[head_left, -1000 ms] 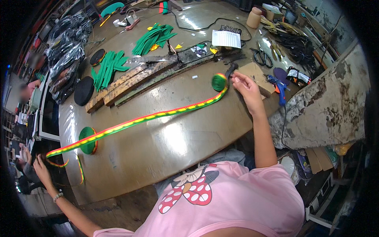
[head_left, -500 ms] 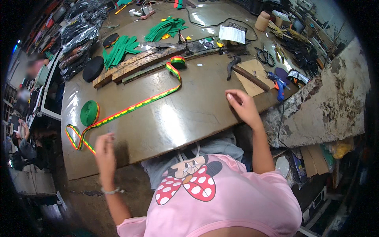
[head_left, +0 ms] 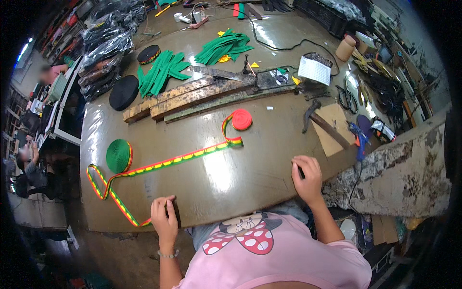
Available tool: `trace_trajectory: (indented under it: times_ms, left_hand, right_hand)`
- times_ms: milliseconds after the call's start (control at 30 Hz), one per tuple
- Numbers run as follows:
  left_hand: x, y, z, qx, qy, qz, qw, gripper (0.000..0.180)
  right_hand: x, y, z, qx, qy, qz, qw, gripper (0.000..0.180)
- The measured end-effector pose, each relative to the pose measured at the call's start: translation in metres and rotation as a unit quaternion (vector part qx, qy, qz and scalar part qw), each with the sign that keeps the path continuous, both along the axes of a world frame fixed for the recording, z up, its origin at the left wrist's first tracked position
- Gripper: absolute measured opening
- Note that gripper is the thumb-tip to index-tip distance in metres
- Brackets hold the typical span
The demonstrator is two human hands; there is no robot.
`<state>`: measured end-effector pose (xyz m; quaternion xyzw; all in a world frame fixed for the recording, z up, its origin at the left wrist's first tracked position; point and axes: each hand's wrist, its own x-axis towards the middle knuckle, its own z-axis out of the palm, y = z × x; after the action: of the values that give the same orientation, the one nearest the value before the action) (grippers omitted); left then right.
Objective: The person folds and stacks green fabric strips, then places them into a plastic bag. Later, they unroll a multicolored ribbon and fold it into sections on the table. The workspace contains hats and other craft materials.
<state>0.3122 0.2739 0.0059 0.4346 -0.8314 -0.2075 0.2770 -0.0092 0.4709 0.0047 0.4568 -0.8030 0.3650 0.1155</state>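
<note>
A patterned ribbon [head_left: 180, 158] in red, yellow and green runs across the brown table. It links a green-faced roll [head_left: 119, 155] at the left with a smaller red-faced roll [head_left: 242, 120] near the middle. Beside the green roll the ribbon makes a loop, then leads to the near edge. There my left hand [head_left: 164, 217] is closed on it, thumb against curled fingers; the ribbon's end is hidden. Farther right, my right hand [head_left: 308, 179] hovers over the near edge with fingers curled toward the thumb. A dark patch shows between them, too unclear to name.
Wooden bars [head_left: 192, 96] lie beyond the ribbon, with green strips [head_left: 224, 46] and a black roll [head_left: 123, 93] behind. At the right are a hammer [head_left: 329, 126] on cardboard, black scissors [head_left: 347, 99] and a blue glue gun [head_left: 359, 139]. People sit at far left.
My left hand has moved right and nearer, drawing the ribbon along. The smaller roll has come nearer and now shows its red face. The whole view has shifted slightly.
</note>
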Motion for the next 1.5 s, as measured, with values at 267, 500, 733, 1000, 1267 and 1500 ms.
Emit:
trace_trajectory:
  times_ms: [267, 500, 733, 1000, 1267, 1500]
  left_hand:
    - [0.001, -0.016, 0.005, 0.106, 0.007, 0.009, 0.994, 0.023]
    - [0.010, -0.022, 0.005, 0.129, -0.120, -0.070, 0.982, 0.015]
    - [0.021, -0.018, -0.002, 0.119, -0.169, -0.108, 0.972, 0.011]
    - [0.016, -0.018, 0.001, 0.126, -0.139, -0.100, 0.977, 0.024]
    - [0.009, -0.009, -0.001, 0.127, -0.003, -0.054, 0.990, 0.042]
    - [-0.032, -0.058, 0.061, 0.040, -0.015, -0.169, 0.985, 0.028]
  right_hand:
    - [0.060, 0.001, -0.030, 0.240, -0.643, 0.504, 0.525, 0.051]
    - [0.077, -0.015, -0.099, 0.401, -0.620, 0.316, 0.595, 0.057]
    - [0.087, -0.129, -0.182, 0.373, -0.523, 0.209, 0.737, 0.055]
    - [0.093, -0.164, -0.198, 0.359, -0.453, 0.211, 0.788, 0.052]
    - [0.104, -0.191, -0.222, 0.330, -0.381, 0.226, 0.834, 0.050]
    - [0.052, -0.047, -0.168, 0.401, -0.239, 0.292, 0.835, 0.049]
